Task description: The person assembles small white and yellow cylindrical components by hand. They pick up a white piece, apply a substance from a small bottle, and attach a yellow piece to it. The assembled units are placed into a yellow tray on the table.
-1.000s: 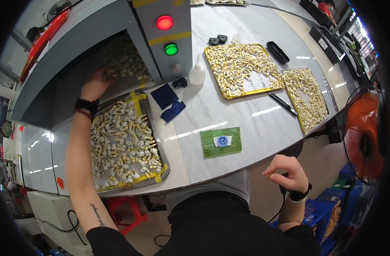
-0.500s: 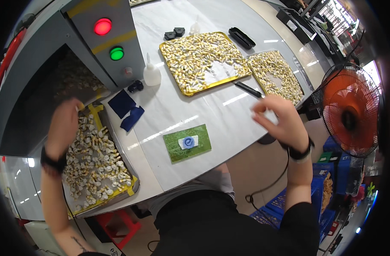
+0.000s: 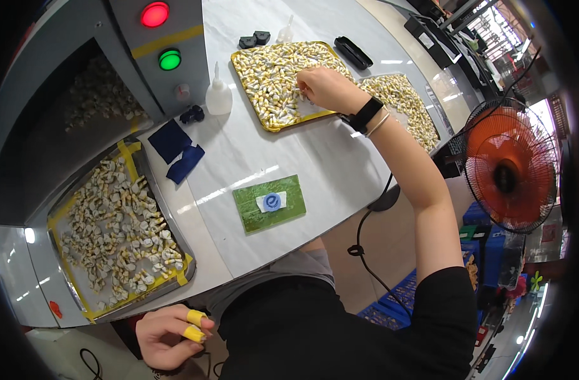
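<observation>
A taped tray (image 3: pixel 121 155) of pale parts is seen at left, the left hand (image 3: pixel 169 335) hangs curled and empty below the worktop (image 3: pixel 251 155), while small pieces in the still-heaped yellow tray (image 3: pixel 264 120) are pinched by the right hand (image 3: pixel 324 88).

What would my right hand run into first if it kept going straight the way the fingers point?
Probably the small pale pieces heaped in the yellow-rimmed tray; the right hand points left and down over them. Depth is unclear.
</observation>
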{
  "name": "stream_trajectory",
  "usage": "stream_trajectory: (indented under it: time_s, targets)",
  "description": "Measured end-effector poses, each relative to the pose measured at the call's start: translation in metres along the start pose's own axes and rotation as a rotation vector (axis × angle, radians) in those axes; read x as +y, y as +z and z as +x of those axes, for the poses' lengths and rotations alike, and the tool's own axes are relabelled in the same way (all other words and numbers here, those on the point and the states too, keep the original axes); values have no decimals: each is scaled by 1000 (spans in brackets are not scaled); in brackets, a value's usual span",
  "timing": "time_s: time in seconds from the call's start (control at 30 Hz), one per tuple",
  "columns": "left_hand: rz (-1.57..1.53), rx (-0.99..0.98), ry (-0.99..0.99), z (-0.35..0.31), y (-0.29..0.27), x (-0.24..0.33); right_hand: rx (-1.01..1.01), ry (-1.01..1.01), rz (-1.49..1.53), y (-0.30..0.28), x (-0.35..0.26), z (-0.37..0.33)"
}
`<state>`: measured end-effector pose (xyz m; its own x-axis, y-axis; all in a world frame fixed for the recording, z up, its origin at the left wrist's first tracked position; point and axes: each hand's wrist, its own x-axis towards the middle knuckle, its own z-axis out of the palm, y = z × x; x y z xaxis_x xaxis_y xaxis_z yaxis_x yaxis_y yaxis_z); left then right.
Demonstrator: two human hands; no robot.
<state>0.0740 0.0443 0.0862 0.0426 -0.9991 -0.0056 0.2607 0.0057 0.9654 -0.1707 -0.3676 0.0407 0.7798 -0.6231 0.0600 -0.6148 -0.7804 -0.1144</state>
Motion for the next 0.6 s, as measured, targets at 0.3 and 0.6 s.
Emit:
stream_trajectory:
  time_s: [0.3,0.6]
  targets:
    - [-534,-22,-45,15,23,-37,186,-99,486,-46,-71,-43]
    - [-353,23,-226,41,30,-32,53,-95,600,-29,-148,-117]
